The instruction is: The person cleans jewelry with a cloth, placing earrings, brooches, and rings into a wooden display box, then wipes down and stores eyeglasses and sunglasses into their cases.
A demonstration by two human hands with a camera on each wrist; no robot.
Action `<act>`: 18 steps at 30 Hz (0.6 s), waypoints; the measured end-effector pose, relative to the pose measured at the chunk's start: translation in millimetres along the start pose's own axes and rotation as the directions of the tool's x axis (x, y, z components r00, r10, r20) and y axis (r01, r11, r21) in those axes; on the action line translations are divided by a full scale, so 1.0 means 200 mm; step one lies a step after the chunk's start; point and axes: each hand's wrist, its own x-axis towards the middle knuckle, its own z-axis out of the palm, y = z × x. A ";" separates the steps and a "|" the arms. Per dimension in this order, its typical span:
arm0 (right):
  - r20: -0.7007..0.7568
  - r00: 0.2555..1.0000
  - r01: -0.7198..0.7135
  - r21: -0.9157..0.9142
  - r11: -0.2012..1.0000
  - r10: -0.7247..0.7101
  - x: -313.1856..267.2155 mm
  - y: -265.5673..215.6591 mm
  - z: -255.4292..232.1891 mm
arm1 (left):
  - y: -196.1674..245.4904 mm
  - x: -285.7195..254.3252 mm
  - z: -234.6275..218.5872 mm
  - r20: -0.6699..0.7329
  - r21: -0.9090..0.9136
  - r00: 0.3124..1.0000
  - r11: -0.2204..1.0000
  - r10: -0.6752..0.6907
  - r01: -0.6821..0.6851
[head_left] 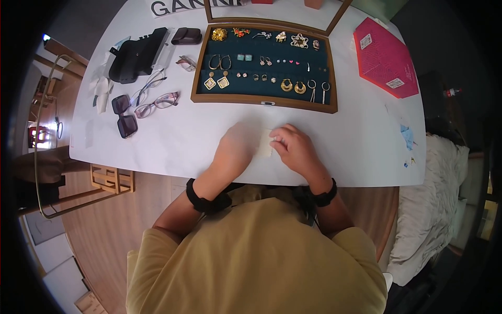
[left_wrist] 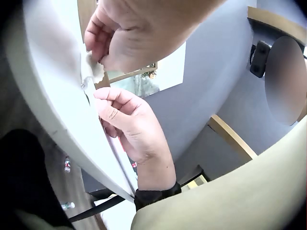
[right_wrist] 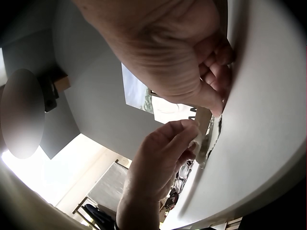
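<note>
A small cream cloth-like piece (head_left: 265, 145) lies on the white table between the hands. The left hand (head_left: 234, 150), blurred in the head view, pinches a lifted, crumpled part of the piece (right_wrist: 198, 140) between thumb and fingers in the right wrist view. At the opposite edge, the right hand (head_left: 297, 150) holds the piece with thumb and curled fingers close to the tabletop. The left wrist view shows the left hand (left_wrist: 139, 36) above the right hand (left_wrist: 132, 122), with the pale piece (left_wrist: 93, 72) bunched under the left fingertips. Anything inside the piece is hidden.
A lidded wooden jewellery box (head_left: 264, 103) stands open ahead, with earrings and brooches on dark lining. Sunglasses (head_left: 124, 116), clear glasses (head_left: 157, 104) and a black bag (head_left: 137, 57) lie left. A pink box (head_left: 387, 57) and a blue scrap (head_left: 407, 137) are at right.
</note>
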 end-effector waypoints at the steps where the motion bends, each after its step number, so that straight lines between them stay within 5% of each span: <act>1: -0.001 1.000 0.007 0.003 1.000 -0.007 0.00 0.00 0.00 | -0.02 0.01 0.04 -0.003 -0.013 0.998 0.998 0.059 -0.059; 2: -0.002 1.000 0.014 0.007 1.000 -0.014 0.00 0.01 0.00 | -0.04 0.01 0.06 -0.006 -0.025 0.993 0.993 0.117 -0.117; 18: 0.050 0.999 -0.009 -0.037 0.999 0.011 0.02 -0.01 -0.02 | -0.10 -0.09 -0.12 0.061 0.086 0.973 0.973 -0.222 0.216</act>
